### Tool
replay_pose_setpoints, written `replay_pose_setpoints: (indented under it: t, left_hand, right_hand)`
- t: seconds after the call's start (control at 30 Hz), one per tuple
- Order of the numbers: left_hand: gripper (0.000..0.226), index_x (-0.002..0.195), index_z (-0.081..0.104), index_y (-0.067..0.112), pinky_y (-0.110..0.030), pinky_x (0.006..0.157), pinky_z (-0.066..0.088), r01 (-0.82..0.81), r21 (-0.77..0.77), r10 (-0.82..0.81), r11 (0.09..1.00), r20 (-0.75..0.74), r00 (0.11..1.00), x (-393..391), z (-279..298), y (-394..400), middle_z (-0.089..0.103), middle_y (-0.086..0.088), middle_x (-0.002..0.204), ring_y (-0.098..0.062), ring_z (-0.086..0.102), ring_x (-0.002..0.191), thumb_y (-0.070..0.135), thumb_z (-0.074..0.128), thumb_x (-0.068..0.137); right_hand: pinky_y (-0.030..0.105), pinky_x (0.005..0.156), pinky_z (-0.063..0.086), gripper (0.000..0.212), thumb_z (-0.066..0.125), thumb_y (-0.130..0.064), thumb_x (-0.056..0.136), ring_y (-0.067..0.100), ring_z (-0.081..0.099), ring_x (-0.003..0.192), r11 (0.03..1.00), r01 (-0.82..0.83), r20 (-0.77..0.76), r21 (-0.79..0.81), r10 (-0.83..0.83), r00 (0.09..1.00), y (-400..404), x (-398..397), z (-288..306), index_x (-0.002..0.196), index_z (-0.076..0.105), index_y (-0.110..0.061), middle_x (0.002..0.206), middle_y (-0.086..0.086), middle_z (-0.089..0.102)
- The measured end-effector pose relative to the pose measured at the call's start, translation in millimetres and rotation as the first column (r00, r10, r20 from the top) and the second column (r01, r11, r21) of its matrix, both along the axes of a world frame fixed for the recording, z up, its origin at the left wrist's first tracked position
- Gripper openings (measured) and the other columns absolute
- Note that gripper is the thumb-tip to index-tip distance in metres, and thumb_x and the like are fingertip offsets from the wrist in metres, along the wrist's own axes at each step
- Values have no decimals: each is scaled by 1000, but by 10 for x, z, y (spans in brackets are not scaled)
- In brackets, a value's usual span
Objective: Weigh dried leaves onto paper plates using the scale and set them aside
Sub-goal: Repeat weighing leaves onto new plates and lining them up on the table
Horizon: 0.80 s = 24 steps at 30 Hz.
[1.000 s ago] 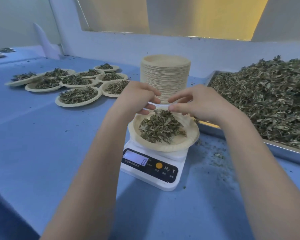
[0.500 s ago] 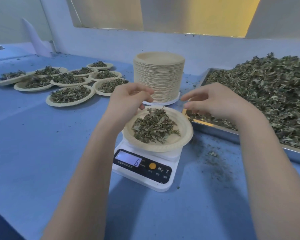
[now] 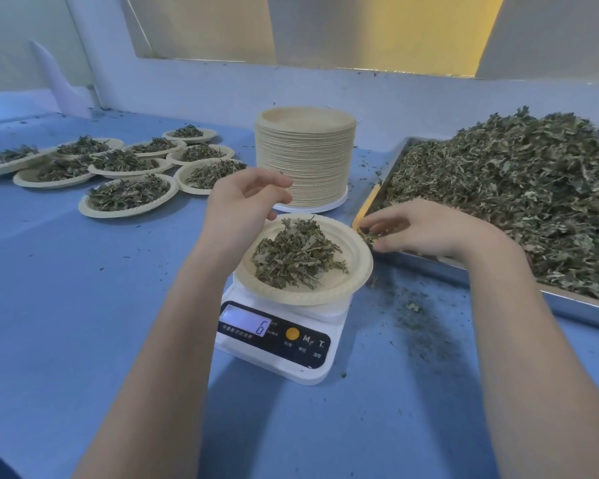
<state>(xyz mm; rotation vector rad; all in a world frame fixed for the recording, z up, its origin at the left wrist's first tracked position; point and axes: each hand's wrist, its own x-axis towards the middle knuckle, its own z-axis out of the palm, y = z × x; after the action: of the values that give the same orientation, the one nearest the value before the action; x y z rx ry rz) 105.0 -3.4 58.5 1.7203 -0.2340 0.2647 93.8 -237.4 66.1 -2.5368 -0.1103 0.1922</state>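
At frame centre, a paper plate carrying a mound of dried leaves sits on the scale, whose display reads 6. The left hand hovers over the plate's upper-left rim, fingers loosely curled and holding nothing visible. The right hand reaches into the near-left corner of the metal tray at frame right, fingertips pinching a small tuft of the loose leaf pile. Risks from here: the plate overhangs the scale platform on the right, so a brush from either wrist could tilt it or shift the reading. An oversized pinch could overshoot the target weight. Leaves dropped in transit would join the crumbs on the blue table below the tray edge. The stack of empty plates stands just behind the scale; filled plates sit at upper left.
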Motion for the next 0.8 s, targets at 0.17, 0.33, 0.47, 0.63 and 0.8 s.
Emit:
replay_pose_setpoints:
  t: [0.17, 0.33, 0.47, 0.63, 0.8]
  left_hand:
    - [17, 84, 70, 23, -21, 58, 40, -9, 0, 9, 1000, -3, 1000, 10, -18, -11, 68, 13, 71, -7, 51, 56, 10, 60, 84]
    - [17, 84, 70, 24, -20, 59, 41, -32, -13, 32, 999, 3, 999, 10, -20, 7, 69, 12, 73, -6, 51, 56, 10, 59, 84]
    - [16, 87, 70, 21, -18, 59, 41, -71, -37, 71, 997, 12, 997, 36, -17, 25, 68, 10, 75, -6, 51, 57, 9, 59, 84]
    - [16, 86, 69, 23, -16, 60, 41, -102, -68, 104, 992, 14, 995, 71, -36, 57, 67, 10, 80, -4, 53, 65, 10, 60, 85]
    - [17, 82, 69, 26, -14, 59, 41, -113, -36, 113, 993, 10, 993, 115, -37, 42, 65, 14, 75, -1, 55, 67, 10, 61, 84]
  right_hand:
    - [6, 64, 40, 23, 78, -18, 76, -7, 61, 79, 1000, 0, 194, 21, -4, 981, 39, 46, -83, 87, 74, -38, 85, -17, 71]
    - [3, 51, 37, 11, 81, -22, 73, -9, 58, 58, 990, 94, 303, 104, -121, 945, 20, 22, -62, 75, 75, -30, 62, -21, 67]
    - [22, 61, 53, 10, 78, -25, 75, 10, 67, 66, 974, -56, 313, 220, -16, 950, 224, -66, 147, 83, 77, -32, 77, -8, 74]
    - [5, 72, 42, 26, 64, -14, 89, 0, 61, 89, 999, 15, 311, 35, -25, 950, 206, 89, 137, 107, 72, -31, 107, -12, 70]
    - [27, 85, 46, 27, 63, -14, 89, 22, 61, 99, 942, 207, 170, -262, -166, 971, -12, 426, -120, 116, 68, -16, 116, 7, 67]
